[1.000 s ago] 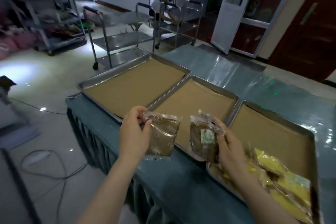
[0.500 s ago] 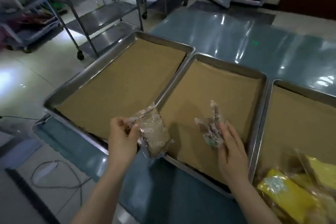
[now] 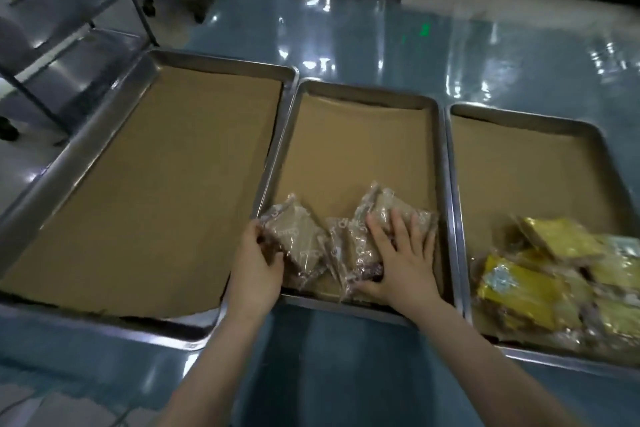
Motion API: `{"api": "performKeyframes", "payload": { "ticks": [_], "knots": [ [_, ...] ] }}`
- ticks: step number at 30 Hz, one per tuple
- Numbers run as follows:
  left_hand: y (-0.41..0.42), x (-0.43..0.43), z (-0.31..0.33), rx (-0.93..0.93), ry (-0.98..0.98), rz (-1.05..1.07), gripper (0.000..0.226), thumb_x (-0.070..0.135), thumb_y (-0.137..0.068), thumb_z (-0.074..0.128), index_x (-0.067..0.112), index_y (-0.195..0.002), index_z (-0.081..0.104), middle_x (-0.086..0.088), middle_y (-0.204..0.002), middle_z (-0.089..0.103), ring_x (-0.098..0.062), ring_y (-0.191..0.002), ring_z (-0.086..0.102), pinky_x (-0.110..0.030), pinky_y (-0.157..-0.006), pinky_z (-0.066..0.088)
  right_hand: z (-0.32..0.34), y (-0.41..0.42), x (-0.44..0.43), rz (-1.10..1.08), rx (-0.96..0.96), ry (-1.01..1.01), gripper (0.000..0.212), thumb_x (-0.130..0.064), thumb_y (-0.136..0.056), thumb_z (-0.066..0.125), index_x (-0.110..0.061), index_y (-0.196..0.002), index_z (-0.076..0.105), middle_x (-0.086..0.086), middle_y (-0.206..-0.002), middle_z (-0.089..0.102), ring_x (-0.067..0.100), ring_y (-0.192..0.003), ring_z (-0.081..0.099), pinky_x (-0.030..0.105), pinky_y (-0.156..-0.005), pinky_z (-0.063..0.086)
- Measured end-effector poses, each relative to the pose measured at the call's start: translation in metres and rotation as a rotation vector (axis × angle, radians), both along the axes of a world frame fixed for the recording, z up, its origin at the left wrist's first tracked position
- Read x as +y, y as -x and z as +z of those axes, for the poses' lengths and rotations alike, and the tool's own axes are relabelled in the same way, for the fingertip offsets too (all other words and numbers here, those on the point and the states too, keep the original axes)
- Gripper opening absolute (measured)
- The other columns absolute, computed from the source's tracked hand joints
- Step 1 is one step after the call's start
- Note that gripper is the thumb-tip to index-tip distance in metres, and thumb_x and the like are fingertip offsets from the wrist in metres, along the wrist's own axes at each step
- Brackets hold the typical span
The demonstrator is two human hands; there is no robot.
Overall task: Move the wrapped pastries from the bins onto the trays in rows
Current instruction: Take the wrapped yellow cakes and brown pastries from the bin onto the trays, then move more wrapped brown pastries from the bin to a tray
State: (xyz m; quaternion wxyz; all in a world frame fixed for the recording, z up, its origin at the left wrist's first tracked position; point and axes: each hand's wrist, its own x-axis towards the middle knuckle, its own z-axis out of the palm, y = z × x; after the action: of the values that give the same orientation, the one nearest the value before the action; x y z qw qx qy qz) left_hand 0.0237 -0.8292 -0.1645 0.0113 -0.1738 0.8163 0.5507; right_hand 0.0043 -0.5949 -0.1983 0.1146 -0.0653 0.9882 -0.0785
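My left hand (image 3: pixel 256 263) grips the left packet (image 3: pixel 294 241) by its near-left edge, fingers curled round the wrapper. My right hand (image 3: pixel 403 260) lies flat with its fingers spread, pressing on the right packets (image 3: pixel 384 215) and clasping nothing. Head view, the only one supplied: these clear-wrapped brown pastries sit at the near end of the middle tray (image 3: pixel 363 92), on its brown paper liner, touching and partly overlapping, each tilted. I judge the flat press is meant to seat the slippery wrappers so they do not slide, and the edge grip to swing the left packet square to the near rim. Starting at the near rim leaves the far liner free for later rows. The row is not yet straight. The left tray (image 3: pixel 221 61) is lined likewise. The right tray (image 3: pixel 519 114) carries a loose heap of yellow packets (image 3: pixel 540 274) at its near end. No bin is in view. All three trays rest side by side on the blue-green table (image 3: pixel 346 374).
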Motion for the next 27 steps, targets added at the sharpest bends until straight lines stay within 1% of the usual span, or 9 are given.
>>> {"api": "performKeyframes", "payload": {
  "ticks": [2,5,8,10,12,17,21,24,27],
  "knots": [
    [-0.001,-0.002,0.003,-0.020,0.276,-0.130,0.066,0.006,-0.084,0.059,0.025,-0.140,0.031,-0.002,-0.140,0.042,-0.020,-0.125,0.043,-0.036,-0.106,0.036,0.007,-0.001,-0.003,-0.008,-0.020,-0.016,0.123,-0.083,-0.061,0.058,-0.048,-0.138,-0.031,0.003,-0.152,-0.035,0.030,-0.131,-0.044,0.061,-0.107,-0.020],
    [-0.007,-0.005,0.016,0.109,0.570,-0.210,0.080,0.015,-0.086,0.059,0.016,-0.150,0.009,-0.003,-0.158,0.006,-0.023,-0.141,0.017,-0.034,-0.112,0.021,0.024,-0.008,-0.004,0.012,-0.007,0.020,0.125,-0.085,-0.056,0.056,-0.048,-0.139,-0.030,0.001,-0.146,-0.046,0.029,-0.129,-0.047,0.057,-0.105,-0.025],
    [-0.006,-0.002,0.033,0.242,0.636,-0.397,0.079,0.016,-0.087,0.058,0.016,-0.150,0.010,-0.002,-0.157,0.007,-0.015,-0.143,0.000,-0.033,-0.116,0.006,0.047,-0.022,-0.001,0.017,0.048,0.138,0.109,-0.081,-0.065,0.051,-0.047,-0.145,-0.015,-0.008,-0.150,-0.038,0.020,-0.135,-0.040,0.052,-0.112,-0.018],
    [-0.001,0.008,0.049,0.300,0.664,-0.534,0.076,0.019,-0.089,0.054,0.019,-0.150,0.007,0.000,-0.157,0.007,-0.010,-0.142,-0.005,-0.029,-0.115,-0.001,0.065,-0.030,0.005,-0.020,0.096,0.213,0.090,-0.069,-0.080,0.049,-0.040,-0.150,0.001,-0.011,-0.155,-0.023,0.013,-0.140,-0.030,0.047,-0.117,-0.008],
    [0.006,0.024,0.065,0.374,0.694,-0.635,0.071,0.022,-0.092,0.050,0.021,-0.150,0.009,0.000,-0.157,0.008,-0.014,-0.144,-0.003,-0.034,-0.117,0.002,0.087,-0.037,0.016,-0.055,0.172,0.269,0.072,-0.055,-0.089,0.051,-0.033,-0.150,0.019,-0.009,-0.159,0.001,0.009,-0.145,-0.013,0.041,-0.119,0.003],
    [0.015,0.082,0.112,0.566,0.721,-0.786,0.066,0.030,-0.095,0.043,0.030,-0.149,0.004,0.008,-0.156,-0.003,-0.005,-0.138,-0.015,-0.030,-0.113,-0.006,0.148,-0.062,0.066,-0.140,0.356,0.390,0.049,-0.037,-0.092,0.056,-0.030,-0.138,0.044,-0.011,-0.144,0.043,0.008,-0.135,0.034,0.031,-0.110,0.030],
    [0.006,0.144,0.151,0.741,0.694,-0.829,0.058,0.025,-0.093,0.048,0.026,-0.147,0.024,0.005,-0.156,0.017,-0.010,-0.142,0.004,-0.026,-0.110,-0.004,0.188,-0.092,0.123,-0.259,0.500,0.503,0.029,-0.029,-0.090,0.061,-0.038,-0.118,0.060,-0.026,-0.115,0.057,-0.009,-0.103,0.051,-0.001,-0.087,0.030],
    [-0.008,0.201,0.175,0.859,0.683,-0.822,0.053,0.016,-0.089,0.056,0.016,-0.140,0.041,-0.005,-0.147,0.038,-0.023,-0.137,0.028,-0.029,-0.111,0.011,0.214,-0.118,0.178,-0.261,0.642,0.485,0.023,-0.020,-0.088,0.065,-0.029,-0.109,0.068,-0.023,-0.102,0.060,-0.012,-0.096,0.049,-0.002,-0.083,0.030],
    [-0.032,0.265,0.191,0.928,0.625,-0.821,0.042,0.004,-0.080,0.064,0.006,-0.121,0.058,-0.013,-0.123,0.059,-0.032,-0.116,0.052,-0.035,-0.103,0.032,0.232,-0.149,0.242,-0.264,0.756,0.466,0.021,-0.014,-0.086,0.067,-0.023,-0.105,0.071,-0.019,-0.096,0.062,-0.006,-0.091,0.053,0.006,-0.084,0.036]
  ]
}}
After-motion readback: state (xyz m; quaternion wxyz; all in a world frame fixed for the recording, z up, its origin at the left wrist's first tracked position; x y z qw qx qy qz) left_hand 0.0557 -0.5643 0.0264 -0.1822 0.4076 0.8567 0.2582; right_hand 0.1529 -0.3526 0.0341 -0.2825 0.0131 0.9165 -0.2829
